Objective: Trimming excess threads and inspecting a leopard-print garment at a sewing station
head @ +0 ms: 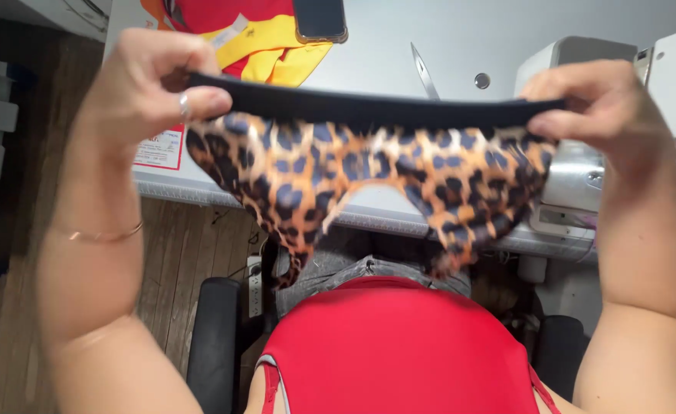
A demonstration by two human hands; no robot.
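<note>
While both hands, left (158,80) and right (595,103), pinch its black elastic band, the leopard-print fabric garment (369,176) hangs stretched above the grey worktop (461,38).

I counted one leopard-print garment (369,180) with one black waistband (369,107), stretched between my two hands, left hand (158,80) and right hand (602,107). The table (461,38) carried one phone (319,19), one pair of scissors (424,70) and one sewing machine (583,165).

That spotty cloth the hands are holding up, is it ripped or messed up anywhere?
No rip shows. The leopard-print cloth hangs from its black band, stretched between left hand and right hand. Its lower edges look blurred, so small damage can't be ruled out.
</note>
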